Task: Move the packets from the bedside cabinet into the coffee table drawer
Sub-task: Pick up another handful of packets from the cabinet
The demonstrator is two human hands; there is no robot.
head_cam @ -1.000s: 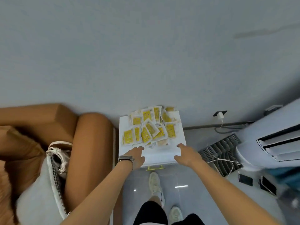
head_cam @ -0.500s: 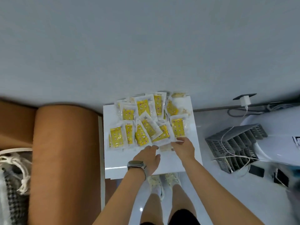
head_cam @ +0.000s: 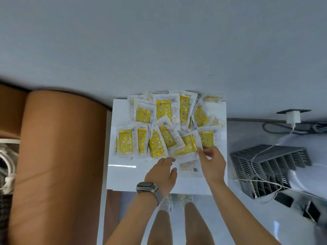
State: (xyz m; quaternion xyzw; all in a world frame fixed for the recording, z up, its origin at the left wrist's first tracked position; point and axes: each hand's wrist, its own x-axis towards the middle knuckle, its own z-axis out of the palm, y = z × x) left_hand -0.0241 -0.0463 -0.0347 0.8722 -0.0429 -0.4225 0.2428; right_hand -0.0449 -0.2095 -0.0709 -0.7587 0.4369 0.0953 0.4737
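Packets (head_cam: 166,124) are being kept in a loose overlapping heap on the white bedside cabinet (head_cam: 123,175), spread beyond and to the left of both sets of fingertips. None is being carried yet; the coffee table drawer is not in view.

Right hand (head_cam: 213,163): fingers are being curled onto the near edge of one yellow packet (head_cam: 187,147), apparently pinching its clear margin. Left hand (head_cam: 163,172): fingers are being held relaxed and extended, the tips just short of the heap, nothing grasped. A pale packet (head_cam: 190,167) is lying flat between the two hands.

Handling, as judged: the packets are being read as light, thin, crinkly film, likely slippery where stacked. A grip at the sealed borders is being favoured, or several gathered together and squeezed flat, since loose ones could slide off.
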